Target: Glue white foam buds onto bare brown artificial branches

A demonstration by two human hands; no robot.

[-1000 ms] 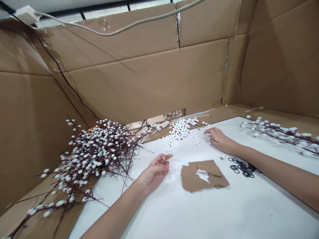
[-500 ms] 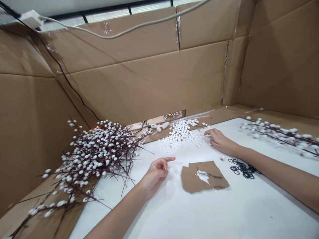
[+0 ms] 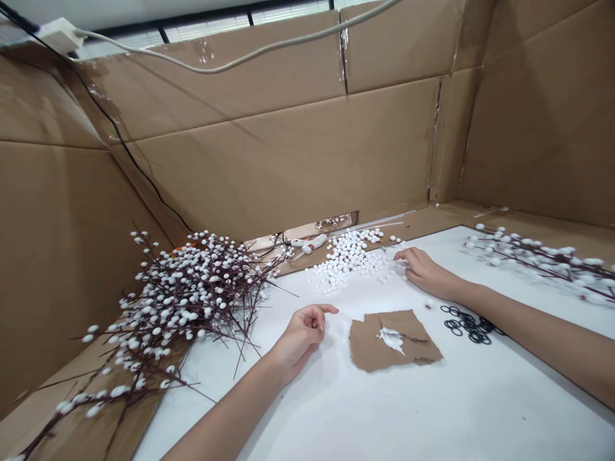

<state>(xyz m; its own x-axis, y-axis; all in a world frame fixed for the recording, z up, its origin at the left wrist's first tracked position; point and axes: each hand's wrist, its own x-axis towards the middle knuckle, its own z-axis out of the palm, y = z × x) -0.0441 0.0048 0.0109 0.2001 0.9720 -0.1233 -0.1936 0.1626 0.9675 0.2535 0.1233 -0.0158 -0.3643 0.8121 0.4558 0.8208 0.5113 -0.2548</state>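
My right hand (image 3: 423, 270) lies palm down on the white sheet, its fingertips at the edge of a pile of small white foam balls (image 3: 348, 257). It shows nothing held. My left hand (image 3: 302, 334) rests loosely curled with the index finger pointing right, holding nothing. Beside it lies a torn piece of cardboard (image 3: 418, 346) bearing a white glue smear (image 3: 392, 339). Black rubber rings (image 3: 466, 323) lie scattered just below my right wrist. A large heap of artificial pussy willow branches (image 3: 187, 301) spreads left of my left hand.
A white sheet (image 3: 384, 416) covers the work surface, inside tall cardboard walls (image 3: 269, 153). Another pussy willow spray (image 3: 538, 259) lies at the right. A white tool with an orange part (image 3: 312, 242) and thin clear rods (image 3: 379, 219) lie behind the balls.
My left hand has shifted slightly right and its index finger has straightened. My right hand stays at the foam balls. The whole view has tilted a little.
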